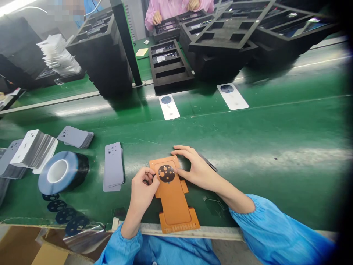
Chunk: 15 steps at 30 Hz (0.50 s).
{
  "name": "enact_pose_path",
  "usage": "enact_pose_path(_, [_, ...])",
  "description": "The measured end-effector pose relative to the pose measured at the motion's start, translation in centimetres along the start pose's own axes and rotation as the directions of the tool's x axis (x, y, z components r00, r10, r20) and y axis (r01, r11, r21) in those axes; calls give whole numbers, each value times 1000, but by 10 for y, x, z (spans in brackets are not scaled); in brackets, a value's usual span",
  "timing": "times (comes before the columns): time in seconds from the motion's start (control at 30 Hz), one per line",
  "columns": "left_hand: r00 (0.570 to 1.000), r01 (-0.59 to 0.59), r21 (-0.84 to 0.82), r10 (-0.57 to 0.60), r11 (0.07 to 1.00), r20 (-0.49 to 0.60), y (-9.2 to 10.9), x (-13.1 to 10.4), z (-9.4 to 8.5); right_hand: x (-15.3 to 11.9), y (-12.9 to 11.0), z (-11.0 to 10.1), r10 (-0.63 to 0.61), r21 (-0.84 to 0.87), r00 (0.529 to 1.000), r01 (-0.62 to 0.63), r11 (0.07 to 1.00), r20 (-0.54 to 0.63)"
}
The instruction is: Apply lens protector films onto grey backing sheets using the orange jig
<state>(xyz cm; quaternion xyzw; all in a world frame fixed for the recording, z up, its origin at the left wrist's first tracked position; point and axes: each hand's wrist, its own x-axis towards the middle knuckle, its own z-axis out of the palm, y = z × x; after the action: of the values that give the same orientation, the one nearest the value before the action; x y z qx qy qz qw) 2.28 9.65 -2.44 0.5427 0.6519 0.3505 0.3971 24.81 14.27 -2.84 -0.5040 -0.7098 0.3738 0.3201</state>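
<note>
An orange fixture plate (176, 202) with a shallow phone-shaped recess lies at the table's front edge. A black round adhesive piece with several holes (166, 178) sits in the upper part of it. My left hand (143, 187) is at the plate's upper left edge, fingers curled and thumb against the forefinger beside the black piece; anything pinched there is hidden. My right hand (195, 167) reaches over the upper right corner with fingers stretched and apart, its thumb tip at the black piece's right edge. A dark slim tool (211, 165) lies partly under my right hand.
To the left are grey phone back panels (113, 165), more panel stacks (34, 149) and a roll of film (62, 173) with black round pieces trailing off the edge. Two white panels (233, 96) lie farther back, before black foam trays (172, 77). A person in pink (176, 9) works opposite.
</note>
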Motion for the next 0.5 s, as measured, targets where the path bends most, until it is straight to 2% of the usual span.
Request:
enact_pose_path(0.1, [988,-119,98,128,988,-90,-5,-7,-11,0,0,-1,12,-7,1000,-12,1000,10])
enact_pose_path(0.13, [967,-179,174,206,968,-150,-8,-9,-18,0,0,-1,14,-10,1000,-14,1000,12])
enact_pose_path(0.2, [889,-244,391,366,887,-274,-16,-11,-37,-1,1,-1,17,-17,1000,-17,1000,13])
enact_pose_path(0.27, [820,-187,599,459,779,-341,-26,-11,-57,-1,2,0,8,-23,1000,-8,1000,2])
enact_pose_path(0.3, [809,-135,669,472,730,-352,-32,-12,-66,-1,3,1,-1,-24,1000,1,1000,-7])
enact_pose_path(0.4, [825,-38,764,452,644,-339,-47,-14,-82,-1,6,3,-27,-16,999,27,1000,-33])
enact_pose_path(0.5, [830,-46,779,457,626,-319,-57,-19,-82,-1,6,4,-9,-3,999,9,1000,-50])
